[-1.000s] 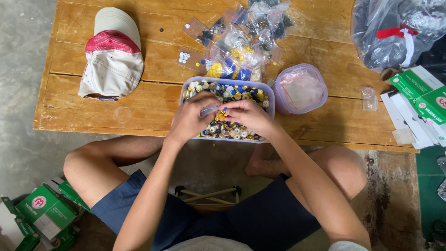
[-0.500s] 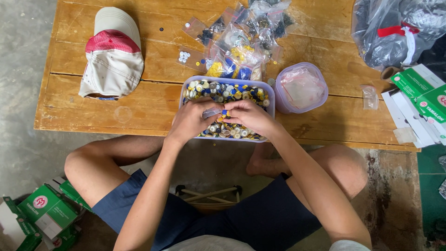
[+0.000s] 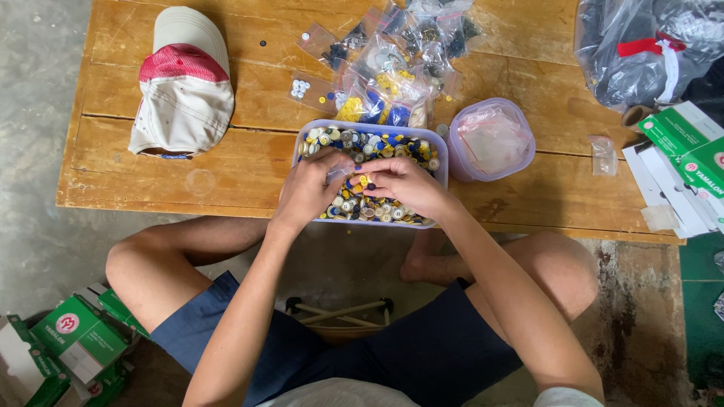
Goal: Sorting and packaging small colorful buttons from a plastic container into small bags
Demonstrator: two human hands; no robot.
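Rough concrete floor surrounds a low wooden bench [image 3: 226,173], and the person sits at its six o'clock edge with bare knees drawn up. On the bench, at ten o'clock from the middle, lies a white and red cap [image 3: 183,83]. At two o'clock sits a large clear plastic bag [image 3: 641,49] tied with red, and green cartons [image 3: 690,147] lie at three o'clock. Just past centre toward twelve is a heap of small clear bags [image 3: 400,60], several already holding sorted buttons in yellow, blue and dark colours. A round lilac tub [image 3: 494,139] with an empty bag inside stands just right of the rectangular lilac tray [image 3: 302,147].

That tray is still thick with mixed buttons [image 3: 377,147], so by my judgement the sorting is only partly done: some bags filled, much of the tray left.

Both hands meet over the tray's middle. The left hand [image 3: 309,185] is curled, fingers pinching what looks like a small clear bag. The right hand [image 3: 400,185] has fingertips pressed together as if on a button, though that is too small to confirm.
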